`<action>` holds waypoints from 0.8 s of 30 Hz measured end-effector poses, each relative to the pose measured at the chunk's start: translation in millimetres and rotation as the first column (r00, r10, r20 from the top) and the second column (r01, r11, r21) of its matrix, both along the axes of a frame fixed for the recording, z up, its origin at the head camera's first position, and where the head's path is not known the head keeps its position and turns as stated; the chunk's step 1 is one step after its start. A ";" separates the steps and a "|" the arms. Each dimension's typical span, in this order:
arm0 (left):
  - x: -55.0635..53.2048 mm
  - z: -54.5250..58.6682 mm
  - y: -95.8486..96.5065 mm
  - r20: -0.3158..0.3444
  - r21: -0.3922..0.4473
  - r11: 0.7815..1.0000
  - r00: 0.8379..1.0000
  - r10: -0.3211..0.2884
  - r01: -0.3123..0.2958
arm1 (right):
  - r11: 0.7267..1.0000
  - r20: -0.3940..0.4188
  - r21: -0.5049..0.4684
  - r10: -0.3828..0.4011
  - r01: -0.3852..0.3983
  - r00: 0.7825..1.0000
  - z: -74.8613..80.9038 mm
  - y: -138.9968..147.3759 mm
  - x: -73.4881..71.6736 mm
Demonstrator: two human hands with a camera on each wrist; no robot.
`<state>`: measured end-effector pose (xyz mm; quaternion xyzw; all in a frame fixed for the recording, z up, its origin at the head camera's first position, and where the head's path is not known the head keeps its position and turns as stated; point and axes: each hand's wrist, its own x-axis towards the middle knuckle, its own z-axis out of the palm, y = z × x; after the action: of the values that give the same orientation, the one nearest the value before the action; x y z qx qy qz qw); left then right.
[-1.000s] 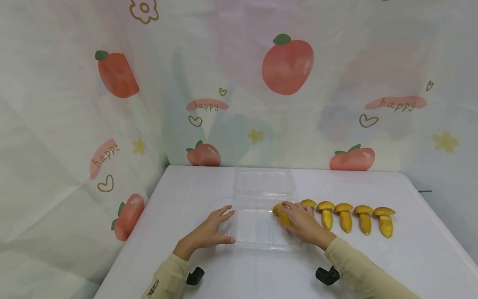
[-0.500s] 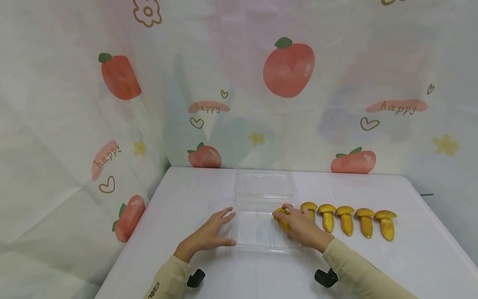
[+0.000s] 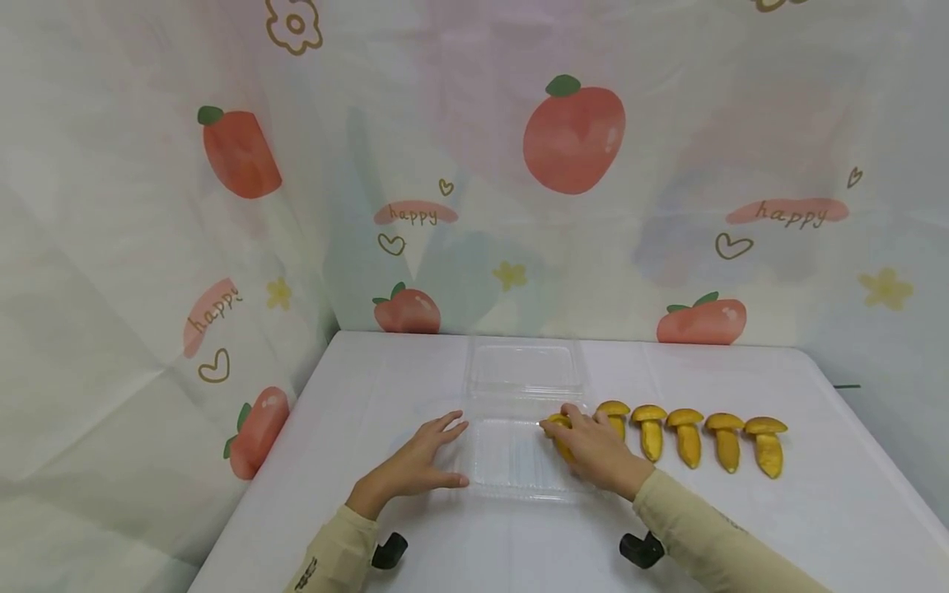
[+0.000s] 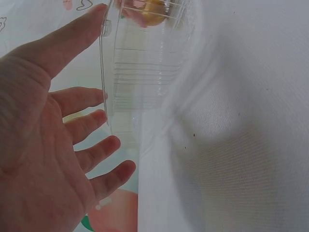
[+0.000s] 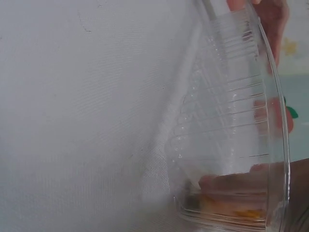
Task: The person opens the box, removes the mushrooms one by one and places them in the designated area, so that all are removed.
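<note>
A clear plastic clamshell box (image 3: 507, 457) lies open on the table, its lid (image 3: 526, 366) folded back towards the wall. Inside the box's right end, my right hand (image 3: 604, 451) holds a yellow mushroom (image 3: 565, 451) with fingers over it; much of it is hidden. Through the box wall in the right wrist view, a finger (image 5: 231, 186) and a blurred bit of yellow show. My left hand (image 3: 411, 465) is at the box's left side, fingers spread and thumb apart. In the left wrist view its fingertips (image 4: 99, 116) lie at the box rim, pressing nothing visibly.
Several more yellow mushrooms (image 3: 688, 441) stand in a row to the right of the box, caps towards the wall. The nearest one is partly behind my right hand. A printed cloth wall (image 3: 460, 272) borders the white table (image 3: 519, 548) at the back and left.
My right hand has shifted slightly left and lower with the mushroom, which now shows less beneath the fingers. My left hand stays at the box's side. The head view has tilted a little.
</note>
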<state>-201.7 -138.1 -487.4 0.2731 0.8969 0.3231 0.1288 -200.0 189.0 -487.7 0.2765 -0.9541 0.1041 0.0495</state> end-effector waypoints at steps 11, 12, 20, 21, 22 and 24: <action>0.1 -1.6 -0.4 0.013 0.004 1.000 1.000 0.005 -0.005 | 0.991 0.050 -0.132 -0.019 0.026 0.999 -1.1 -1.9 -3.6; 0.0 -1.6 -0.4 0.013 0.005 1.000 1.000 0.004 -0.004 | 0.988 0.063 -0.151 -0.025 0.034 0.998 -0.4 -1.6 -4.3; -1.1 0.1 -0.9 0.003 0.002 1.000 1.000 -0.006 0.006 | 0.920 0.135 -0.391 0.016 0.039 0.991 6.9 4.3 -8.0; -1.3 -0.3 -1.0 0.003 0.002 1.000 1.000 -0.006 0.006 | 0.908 0.148 -0.418 0.024 0.040 0.989 7.8 4.9 -8.0; -1.6 -0.6 -1.1 0.001 0.001 1.000 1.000 -0.008 0.008 | 0.895 0.164 -0.444 0.029 0.047 0.986 8.7 5.5 -7.9; -1.8 -1.1 -1.2 0.003 -0.001 1.000 1.000 -0.007 0.007 | 0.864 0.211 -0.498 0.039 0.073 0.977 10.4 6.5 -7.7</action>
<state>-203.5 -139.4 -488.5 0.2754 0.8959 0.3228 0.1315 -207.7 195.4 -477.4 0.2327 -0.8960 0.3777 0.0179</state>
